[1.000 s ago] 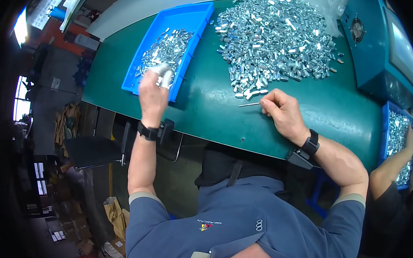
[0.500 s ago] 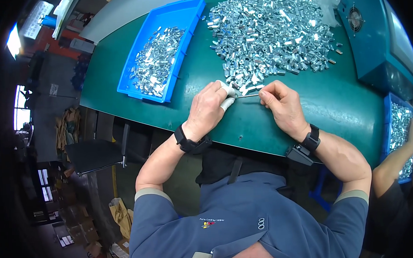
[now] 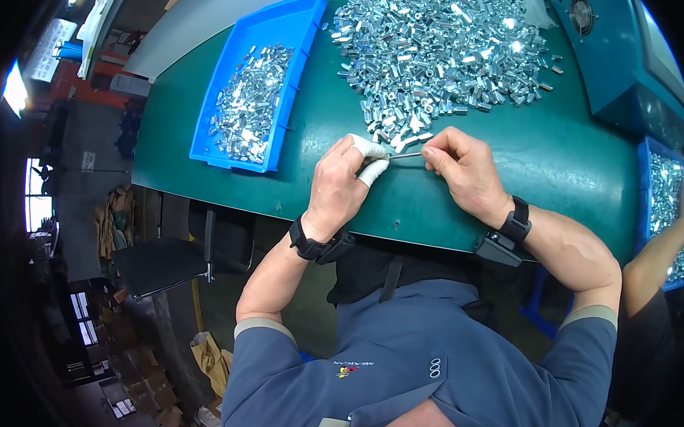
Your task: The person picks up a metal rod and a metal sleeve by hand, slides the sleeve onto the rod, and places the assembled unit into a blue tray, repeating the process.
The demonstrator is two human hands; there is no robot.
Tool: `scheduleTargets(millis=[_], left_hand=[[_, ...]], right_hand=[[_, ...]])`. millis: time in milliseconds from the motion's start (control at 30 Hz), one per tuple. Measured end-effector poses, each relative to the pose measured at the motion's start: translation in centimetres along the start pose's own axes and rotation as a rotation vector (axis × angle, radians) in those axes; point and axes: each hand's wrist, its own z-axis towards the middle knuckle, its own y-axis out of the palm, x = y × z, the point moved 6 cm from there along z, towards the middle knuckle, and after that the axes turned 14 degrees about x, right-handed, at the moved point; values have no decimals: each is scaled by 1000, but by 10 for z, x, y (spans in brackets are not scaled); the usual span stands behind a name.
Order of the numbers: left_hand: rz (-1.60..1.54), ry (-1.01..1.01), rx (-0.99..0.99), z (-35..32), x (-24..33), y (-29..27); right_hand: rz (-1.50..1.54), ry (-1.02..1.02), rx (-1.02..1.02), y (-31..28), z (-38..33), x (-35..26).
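Observation:
My left hand point(image 3: 342, 183), with white tape on its fingertips, meets my right hand point(image 3: 462, 166) over the green table point(image 3: 553, 158). Between them lies a thin metal rod point(image 3: 405, 156). My right hand pinches its right end, and my left fingertips close on its left end. Whether a small part sits in my left fingers I cannot tell. Just beyond the hands spreads a big heap of small shiny metal parts point(image 3: 442, 49). To the left stands a blue tray point(image 3: 223, 104) that holds several of the same parts.
A teal machine housing point(image 3: 617, 56) with a round vent stands at the right back. Another blue bin of metal parts point(image 3: 662, 199) sits at the far right, with another person's arm point(image 3: 649, 261) beside it. A dark chair point(image 3: 161, 259) stands below the table edge.
My left hand has come back from the blue tray to the table middle and now meets my right hand at the rod. My right hand has hardly moved.

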Motion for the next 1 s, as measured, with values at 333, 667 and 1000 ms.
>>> scheduleTargets(millis=[333, 667, 1000], left_hand=[[-116, -42, 2, -2, 5, 6], [-120, -161, -108, -4, 3, 13], [-108, -65, -70, -9, -1, 12]], right_hand=[[-2, 2, 20, -2, 1, 3], [37, 32, 17, -1, -1, -2], [-154, -38, -7, 0, 0, -1]])
